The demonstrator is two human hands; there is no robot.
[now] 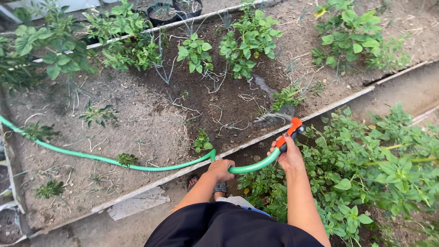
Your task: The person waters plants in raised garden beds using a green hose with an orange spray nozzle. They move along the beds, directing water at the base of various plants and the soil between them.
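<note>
My right hand (289,154) is wrapped tight around the black grip of the orange spray nozzle (290,131), which sits just on my side of the wooden edging board (338,103). My left hand (221,168) is closed around the green hose (137,165) a short way back along it, also on my side of that board. Spray leaves the nozzle across the board and lands on the dark wet patch of soil (228,98) just beyond it. From my left hand the hose crosses the board and runs over the dry soil (68,183) of the bed, away to the far left edge. Beyond the wet patch, leafy plants (249,41) stand in a row with bare ground between them. On my side of the board, a dense green bush (366,169) crowds close against my right forearm, while my sandalled foot (219,186) stands on the narrow path below the board.
</note>
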